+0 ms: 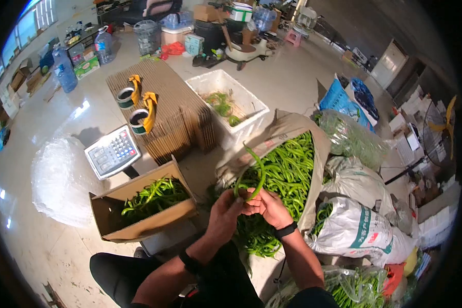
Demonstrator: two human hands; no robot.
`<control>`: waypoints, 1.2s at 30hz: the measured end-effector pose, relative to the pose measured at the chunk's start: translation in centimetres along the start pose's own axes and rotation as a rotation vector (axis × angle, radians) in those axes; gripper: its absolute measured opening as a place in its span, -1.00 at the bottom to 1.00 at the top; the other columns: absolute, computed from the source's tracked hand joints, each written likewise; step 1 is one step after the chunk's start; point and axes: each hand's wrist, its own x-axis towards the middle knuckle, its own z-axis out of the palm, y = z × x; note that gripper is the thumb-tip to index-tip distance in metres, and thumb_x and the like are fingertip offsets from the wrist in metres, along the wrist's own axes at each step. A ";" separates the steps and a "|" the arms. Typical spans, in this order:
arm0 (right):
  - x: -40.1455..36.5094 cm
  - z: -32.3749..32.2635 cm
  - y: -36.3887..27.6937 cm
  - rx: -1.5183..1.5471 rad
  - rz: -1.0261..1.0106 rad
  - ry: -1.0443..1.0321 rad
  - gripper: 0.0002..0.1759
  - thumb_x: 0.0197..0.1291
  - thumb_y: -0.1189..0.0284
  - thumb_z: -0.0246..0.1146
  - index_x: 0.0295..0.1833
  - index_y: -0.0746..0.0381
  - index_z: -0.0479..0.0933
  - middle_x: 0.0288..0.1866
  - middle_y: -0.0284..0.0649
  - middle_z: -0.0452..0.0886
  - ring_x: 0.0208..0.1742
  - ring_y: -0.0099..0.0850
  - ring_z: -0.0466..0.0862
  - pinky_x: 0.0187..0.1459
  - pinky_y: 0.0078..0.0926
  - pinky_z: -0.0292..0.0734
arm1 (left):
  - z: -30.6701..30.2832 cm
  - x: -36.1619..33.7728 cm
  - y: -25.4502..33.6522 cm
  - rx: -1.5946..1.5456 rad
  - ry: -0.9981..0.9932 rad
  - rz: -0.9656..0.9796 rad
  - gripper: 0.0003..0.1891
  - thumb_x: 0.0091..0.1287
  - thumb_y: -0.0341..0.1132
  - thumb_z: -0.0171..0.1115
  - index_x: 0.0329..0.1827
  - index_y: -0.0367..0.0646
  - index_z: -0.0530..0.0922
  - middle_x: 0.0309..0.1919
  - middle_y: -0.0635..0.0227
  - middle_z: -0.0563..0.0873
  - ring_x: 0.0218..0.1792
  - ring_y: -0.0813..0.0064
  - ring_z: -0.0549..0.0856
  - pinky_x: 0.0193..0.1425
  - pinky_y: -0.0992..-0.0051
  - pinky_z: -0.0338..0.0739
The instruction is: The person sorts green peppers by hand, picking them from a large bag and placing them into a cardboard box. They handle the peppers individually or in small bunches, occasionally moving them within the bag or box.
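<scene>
My left hand (226, 211) and my right hand (270, 206) meet in front of me, both gripping the lower end of one long, curved green chili pepper (258, 172) that arcs up from my fingers. Just behind my hands lies an open brown sack (285, 127) piled with green chili peppers (288, 169). To the left, a cardboard box (138, 220) holding more green peppers rests on a weighing scale whose display (112, 151) faces me. A black band circles each wrist.
A white foam crate (251, 105) with a few peppers stands beyond the sack, beside a stack of flat cardboard (161, 95) bearing tape rolls. Filled white sacks (362, 226) and a clear bag of peppers (351, 136) crowd the right. A plastic sheet (59, 179) lies at left.
</scene>
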 end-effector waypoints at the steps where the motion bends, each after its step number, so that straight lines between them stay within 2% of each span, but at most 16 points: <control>1: -1.9 0.7 -0.3 0.002 0.001 0.016 -0.64 0.56 0.22 0.08 0.14 0.28 0.55 -0.23 -0.16 0.73 -0.28 -0.35 0.75 -0.32 -0.47 0.62 | 0.6 0.0 0.4 -0.111 0.008 -0.067 -0.76 0.58 -0.39 0.05 0.22 -0.23 0.50 -0.01 0.33 0.70 -0.15 0.50 0.69 0.00 0.43 0.60; 3: -4.9 1.7 -1.3 0.121 -0.138 -0.067 -0.67 0.56 0.28 0.09 0.24 0.26 0.51 -0.21 -0.20 0.72 -0.33 -0.44 0.71 -0.36 -0.57 0.54 | 0.4 0.1 -0.4 -0.072 -0.034 -0.127 -0.72 0.58 -0.36 0.06 0.27 -0.26 0.47 0.01 0.30 0.70 -0.17 0.51 0.69 0.00 0.42 0.60; 4: -5.5 0.9 -1.6 0.120 -0.139 -0.055 -0.67 0.56 0.28 0.09 0.24 0.26 0.51 -0.21 -0.20 0.72 -0.33 -0.44 0.71 -0.36 -0.57 0.54 | 0.5 0.1 -0.6 -0.026 -0.074 -0.174 -0.67 0.59 -0.33 0.07 0.32 -0.28 0.44 0.04 0.28 0.70 -0.19 0.52 0.69 0.00 0.41 0.61; 6: -6.3 -0.4 -2.6 -0.159 -0.276 -0.076 -0.67 0.54 0.34 0.15 0.26 0.28 0.48 -0.17 -0.23 0.70 -0.37 -0.54 0.66 -0.41 -0.66 0.46 | 1.0 0.0 -0.8 -0.018 -0.092 -0.225 -0.70 0.57 -0.38 0.08 0.30 -0.22 0.46 -0.02 0.33 0.72 -0.23 0.54 0.67 -0.05 0.48 0.59; 7: -6.8 -0.4 -3.2 -0.149 -0.285 -0.063 -0.67 0.52 0.40 0.17 0.28 0.29 0.46 -0.14 -0.24 0.69 -0.44 -0.60 0.58 -0.46 -0.71 0.39 | 1.1 -0.1 -0.9 0.040 -0.132 -0.198 -0.66 0.56 -0.38 0.09 0.34 -0.23 0.44 -0.02 0.32 0.72 -0.24 0.54 0.67 -0.07 0.49 0.59; 11: -8.3 -0.4 -6.1 -0.186 -0.425 0.031 -0.67 0.51 0.42 0.18 0.27 0.32 0.46 -0.17 -0.23 0.70 -0.57 -0.62 0.46 -0.55 -0.67 0.26 | 1.8 -0.4 -0.6 0.182 -0.201 -0.172 -0.58 0.57 -0.35 0.06 0.43 -0.28 0.37 -0.03 0.31 0.73 -0.28 0.56 0.67 -0.12 0.49 0.59; 15: -9.8 0.0 -6.7 -0.284 -0.475 0.073 -0.70 0.50 0.40 0.19 0.20 0.34 0.50 -0.22 -0.18 0.70 -0.61 -0.59 0.44 -0.58 -0.67 0.28 | 2.0 -0.1 -0.9 0.204 -0.164 -0.180 -0.58 0.59 -0.30 0.05 0.41 -0.32 0.39 -0.07 0.29 0.74 -0.33 0.57 0.66 -0.14 0.50 0.60; 17: -10.4 0.7 -6.5 -0.313 -0.512 0.089 -0.72 0.49 0.41 0.20 0.17 0.35 0.52 -0.25 -0.17 0.70 -0.61 -0.57 0.48 -0.58 -0.65 0.35 | 2.3 0.1 -0.7 0.224 -0.154 -0.200 -0.54 0.60 -0.19 0.09 0.38 -0.37 0.44 -0.13 0.27 0.77 -0.43 0.62 0.62 -0.26 0.55 0.55; 23: -11.8 0.9 -6.6 -0.376 -0.555 0.127 -0.73 0.50 0.42 0.19 0.18 0.33 0.51 -0.21 -0.18 0.70 -0.56 -0.57 0.52 -0.56 -0.64 0.40 | 2.8 0.1 -0.5 0.211 -0.145 -0.193 -0.62 0.59 -0.23 0.08 0.25 -0.36 0.58 -0.16 0.28 0.75 -0.47 0.63 0.57 -0.34 0.56 0.44; 29: -11.9 0.9 -6.3 -0.373 -0.564 0.134 -0.73 0.52 0.40 0.18 0.15 0.35 0.51 -0.21 -0.15 0.70 -0.57 -0.56 0.52 -0.56 -0.64 0.41 | 2.3 0.5 -0.6 0.116 -0.155 -0.267 -0.64 0.56 -0.22 0.13 0.16 -0.37 0.62 -0.22 0.26 0.73 -0.53 0.61 0.55 -0.39 0.58 0.44; 33: -11.2 1.3 -5.4 -0.293 -0.525 0.142 -0.77 0.53 0.38 0.16 0.05 0.35 0.51 -0.23 -0.13 0.69 -0.57 -0.54 0.56 -0.59 -0.64 0.43 | 1.8 0.5 -0.5 0.067 -0.075 -0.294 -0.66 0.55 -0.23 0.14 0.14 -0.36 0.63 -0.27 0.26 0.73 -0.55 0.60 0.55 -0.43 0.57 0.44; 36: -10.3 2.2 -4.9 -0.237 -0.477 0.177 -0.78 0.53 0.37 0.15 -0.06 0.35 0.52 -0.32 -0.15 0.68 -0.59 -0.53 0.58 -0.60 -0.64 0.46 | 0.9 0.5 -0.5 0.076 -0.072 -0.295 -0.63 0.55 -0.22 0.14 0.18 -0.38 0.59 -0.17 0.22 0.72 -0.52 0.59 0.58 -0.43 0.54 0.47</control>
